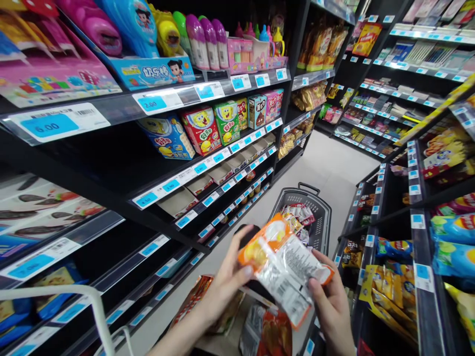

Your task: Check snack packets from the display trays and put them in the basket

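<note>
Both my hands hold an orange and silver snack bag (pixel 284 267), its printed back with a barcode turned up towards me. My left hand (pixel 228 277) grips the bag's left edge, thumb on top. At the right end, my right hand (pixel 330 301) pinches it between thumb and fingers. Below the held bag, a dark and red snack packet (pixel 265 331) lies in a pale open box. Just beyond the bag stands a grey shopping basket (pixel 322 217) on the floor, with several packets (pixel 299 215) inside.
Shelves with price labels run along the left, carrying boxed sweets (pixel 202 129) and toy-shaped candy (pixel 208 42). A white metal rail (pixel 98 316) curves in at lower left. Snack bags (pixel 393 291) fill slanted racks on the right. Pale aisle floor (pixel 326 153) leads to a far shelf.
</note>
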A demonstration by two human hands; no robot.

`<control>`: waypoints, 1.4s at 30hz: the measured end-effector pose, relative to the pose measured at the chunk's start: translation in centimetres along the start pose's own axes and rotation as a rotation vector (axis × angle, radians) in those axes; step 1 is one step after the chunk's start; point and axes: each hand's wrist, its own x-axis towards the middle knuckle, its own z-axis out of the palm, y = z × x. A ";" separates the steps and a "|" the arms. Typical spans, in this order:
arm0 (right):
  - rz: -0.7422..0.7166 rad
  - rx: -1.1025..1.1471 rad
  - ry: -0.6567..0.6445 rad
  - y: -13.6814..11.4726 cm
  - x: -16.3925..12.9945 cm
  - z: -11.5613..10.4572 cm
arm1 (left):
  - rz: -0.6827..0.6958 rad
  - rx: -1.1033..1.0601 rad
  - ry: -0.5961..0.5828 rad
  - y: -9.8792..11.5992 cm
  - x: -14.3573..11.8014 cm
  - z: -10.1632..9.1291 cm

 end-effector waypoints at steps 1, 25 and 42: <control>0.037 0.012 -0.048 -0.4 0.2 -0.3 | -0.020 0.008 -0.039 0.5 0.1 -0.7; -0.765 -0.754 -0.067 -2.0 -0.5 -2.2 | 0.086 0.766 0.096 1.8 -0.8 0.4; 0.051 -0.092 0.017 2.5 -2.6 -5.0 | -0.548 -0.242 -0.045 -1.2 -0.6 -1.3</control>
